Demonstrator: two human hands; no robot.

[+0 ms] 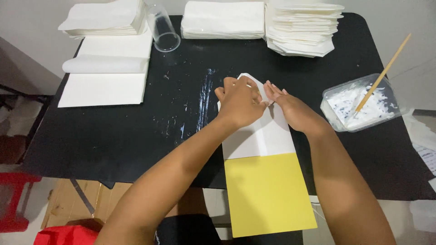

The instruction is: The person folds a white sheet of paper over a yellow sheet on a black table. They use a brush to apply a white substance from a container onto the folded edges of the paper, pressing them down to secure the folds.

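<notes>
A white folded paper sheet (265,136) lies on the black table (136,136), partly over a yellow card (268,195) that hangs past the near edge. My left hand (238,102) presses on the sheet's upper part with curled fingers pinching a fold. My right hand (290,106) lies flat beside it, fingertips on the folded corner at the sheet's top. The sheet's far tip pokes out above both hands.
Stacks of white paper (222,19) and folded pieces (302,27) line the far edge. More sheets (106,68) lie at the left beside a tipped clear cup (162,29). A clear tub of white paste (361,104) with a wooden stick (383,72) sits at right. Glue smears (204,100) mark the table.
</notes>
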